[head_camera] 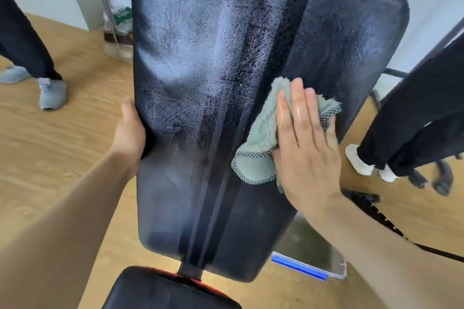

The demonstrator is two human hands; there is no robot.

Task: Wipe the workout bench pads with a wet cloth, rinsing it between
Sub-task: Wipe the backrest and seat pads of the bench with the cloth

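Nearest me, the seat pad (155, 291) is lying just below the back pad (200, 57). By the back pad's near right corner a clear tub (311, 251) is sitting on the floor (62, 145); I am taking it for the rinse water.

My left grip (130, 133) is clamping the back pad's left edge, thumb on the face and the rest hidden behind, steadying it. My right grip (306, 148) is lying flat with straight fingers, closing on nothing. It is pressing the green cloth (261, 138) against the pad near the right edge, about halfway up.

The cloth is bunching out from under that grip toward the centre stripe (226, 138), so only part of it is taking my pressure. To wipe well, I am thinking of spreading it flatter under the whole palm, running long overlapping passes along the pad's length and carrying over the right edge.

Farther up, the far half is showing wet streaks either side of the stripe. The near end is looking duller, so it is likely due next.
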